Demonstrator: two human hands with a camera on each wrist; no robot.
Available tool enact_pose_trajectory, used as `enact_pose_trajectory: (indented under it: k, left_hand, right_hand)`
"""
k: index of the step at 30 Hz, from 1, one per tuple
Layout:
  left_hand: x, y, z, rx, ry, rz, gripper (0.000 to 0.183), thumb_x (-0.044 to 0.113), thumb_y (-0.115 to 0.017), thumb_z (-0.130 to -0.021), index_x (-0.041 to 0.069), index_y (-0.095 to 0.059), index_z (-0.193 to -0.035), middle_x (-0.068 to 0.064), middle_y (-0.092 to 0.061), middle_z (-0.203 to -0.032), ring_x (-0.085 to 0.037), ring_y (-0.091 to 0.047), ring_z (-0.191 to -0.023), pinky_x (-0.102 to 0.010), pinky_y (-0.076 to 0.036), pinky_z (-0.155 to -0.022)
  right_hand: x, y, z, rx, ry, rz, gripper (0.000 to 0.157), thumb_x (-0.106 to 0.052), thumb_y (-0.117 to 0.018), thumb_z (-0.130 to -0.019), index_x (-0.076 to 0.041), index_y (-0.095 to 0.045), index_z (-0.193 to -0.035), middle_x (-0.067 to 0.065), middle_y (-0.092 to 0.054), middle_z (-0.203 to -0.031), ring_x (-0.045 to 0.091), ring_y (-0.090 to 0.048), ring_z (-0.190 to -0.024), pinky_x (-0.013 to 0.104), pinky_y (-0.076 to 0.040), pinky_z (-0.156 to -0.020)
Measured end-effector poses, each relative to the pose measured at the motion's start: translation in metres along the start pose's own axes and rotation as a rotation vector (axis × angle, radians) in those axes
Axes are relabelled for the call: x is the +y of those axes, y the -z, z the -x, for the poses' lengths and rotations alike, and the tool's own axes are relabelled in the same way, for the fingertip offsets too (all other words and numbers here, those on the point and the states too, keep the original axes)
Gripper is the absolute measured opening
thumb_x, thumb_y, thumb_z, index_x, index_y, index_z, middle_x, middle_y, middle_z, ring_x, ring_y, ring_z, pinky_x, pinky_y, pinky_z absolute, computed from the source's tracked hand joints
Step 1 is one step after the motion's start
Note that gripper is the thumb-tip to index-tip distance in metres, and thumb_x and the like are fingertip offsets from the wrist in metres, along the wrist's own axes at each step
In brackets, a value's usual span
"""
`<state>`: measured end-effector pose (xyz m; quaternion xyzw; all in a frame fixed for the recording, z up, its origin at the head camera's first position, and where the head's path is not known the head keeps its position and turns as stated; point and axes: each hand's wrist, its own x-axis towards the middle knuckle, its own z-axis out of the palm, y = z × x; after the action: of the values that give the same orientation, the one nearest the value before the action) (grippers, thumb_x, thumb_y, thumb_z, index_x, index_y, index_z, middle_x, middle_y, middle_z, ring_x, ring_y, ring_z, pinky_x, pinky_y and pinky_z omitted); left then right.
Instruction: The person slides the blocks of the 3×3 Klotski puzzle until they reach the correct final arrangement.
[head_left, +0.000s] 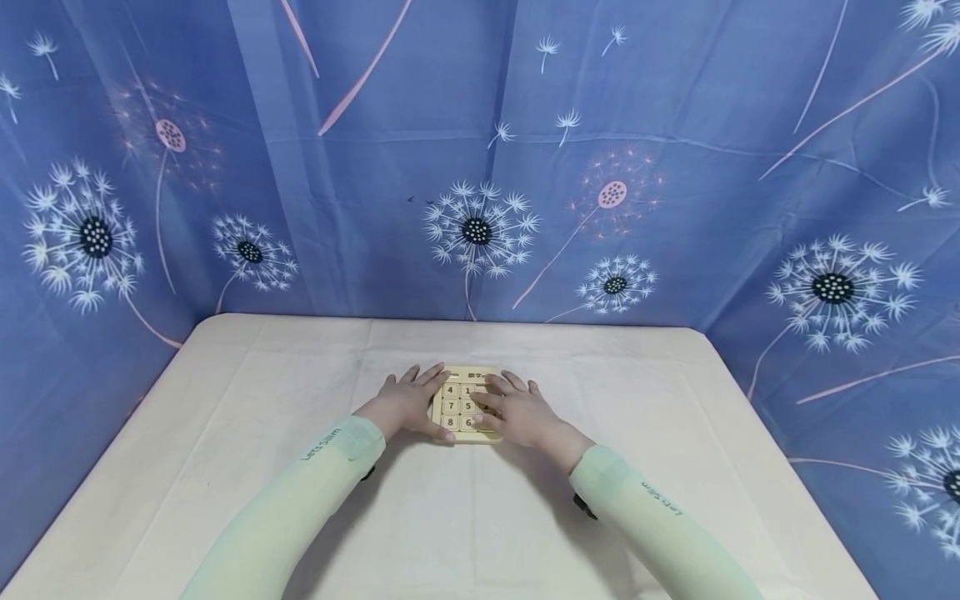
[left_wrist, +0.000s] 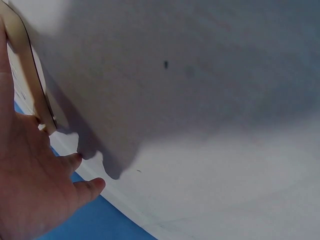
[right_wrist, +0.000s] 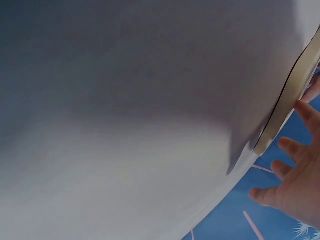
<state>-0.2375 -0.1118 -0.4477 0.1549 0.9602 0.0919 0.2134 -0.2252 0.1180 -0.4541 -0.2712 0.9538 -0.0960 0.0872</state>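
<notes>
A pale yellow number slide puzzle (head_left: pixel 459 415) lies flat on the table, its square tiles printed with black digits such as 4, 1, 7, 5, 8 and 6. My left hand (head_left: pixel 408 404) holds its left side, thumb at the near corner and index finger at the far corner, the other fingers spread outward. Over the right part of the puzzle is my right hand (head_left: pixel 525 414), its fingers extended across the right-hand tiles and hiding most of them. The left wrist view shows the puzzle's edge (left_wrist: pixel 37 90) against the left palm; the right wrist view shows the opposite edge (right_wrist: pixel 285 102) beside spread fingers.
A cream cloth covers the table (head_left: pixel 472 525), which ends at a blue curtain (head_left: pixel 375 167) with dandelion prints. This curtain also stands along the left and right sides. Pale green sleeves (head_left: pixel 292 508) cover both forearms.
</notes>
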Motion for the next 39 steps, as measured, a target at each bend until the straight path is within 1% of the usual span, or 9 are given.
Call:
enact_pose_trajectory:
  k: [6,10,18,24,35,39]
  left_hand:
    - [-0.001,-0.001,-0.001,-0.001,0.000,0.002,0.118,0.069,-0.076,-0.078,0.022,-0.014,-0.166,0.004,-0.005,-0.176,-0.039,-0.009,-0.162,-0.066,-0.013,-0.129]
    - [-0.001,-0.001,0.000,0.004,-0.003,0.002,0.119,0.068,-0.077,-0.078,0.020,-0.015,-0.166,0.002,-0.006,-0.176,-0.040,-0.010,-0.162,-0.067,-0.015,-0.129]
    - [0.001,0.000,0.001,0.005,-0.002,0.004,0.118,0.069,-0.077,-0.078,0.020,-0.015,-0.166,0.002,-0.006,-0.176,-0.039,-0.010,-0.162,-0.066,-0.015,-0.129]
    - [0.000,0.000,0.001,0.003,-0.004,0.000,0.119,0.069,-0.077,-0.077,0.021,-0.014,-0.166,0.003,-0.006,-0.176,-0.039,-0.009,-0.162,-0.066,-0.014,-0.129]
    - [0.000,0.000,0.001,-0.008,-0.006,-0.007,0.119,0.070,-0.076,-0.078,0.023,-0.012,-0.167,0.005,-0.002,-0.176,-0.037,-0.006,-0.163,-0.066,-0.012,-0.130]
    - [0.000,0.001,0.002,-0.002,-0.011,0.002,0.119,0.069,-0.076,-0.078,0.022,-0.013,-0.167,0.004,-0.003,-0.176,-0.038,-0.007,-0.162,-0.067,-0.013,-0.129]
  right_hand:
    - [0.000,-0.001,-0.001,-0.014,-0.010,0.005,0.053,-0.051,-0.050,-0.104,-0.025,-0.054,-0.150,0.013,-0.039,-0.165,0.043,-0.027,-0.156,0.075,-0.025,-0.121]
    - [0.001,-0.001,-0.002,-0.025,-0.020,0.006,0.054,-0.052,-0.049,-0.105,-0.026,-0.052,-0.152,0.012,-0.037,-0.167,0.042,-0.025,-0.157,0.074,-0.024,-0.122]
    - [0.002,0.001,0.002,0.001,0.003,0.009,0.053,-0.051,-0.050,-0.104,-0.024,-0.053,-0.150,0.013,-0.040,-0.164,0.044,-0.029,-0.155,0.076,-0.027,-0.120]
    - [0.005,0.003,0.010,0.025,0.016,-0.006,0.052,-0.048,-0.050,-0.105,-0.022,-0.053,-0.150,0.016,-0.041,-0.163,0.046,-0.030,-0.154,0.078,-0.027,-0.118]
    - [0.009,0.001,0.030,0.019,0.010,-0.029,0.051,-0.045,-0.047,-0.107,-0.018,-0.053,-0.150,0.020,-0.038,-0.164,0.047,-0.029,-0.154,0.079,-0.026,-0.118]
    - [0.008,0.001,0.035,0.019,0.005,-0.034,0.051,-0.045,-0.047,-0.107,-0.018,-0.053,-0.150,0.020,-0.039,-0.163,0.047,-0.030,-0.154,0.078,-0.027,-0.118]
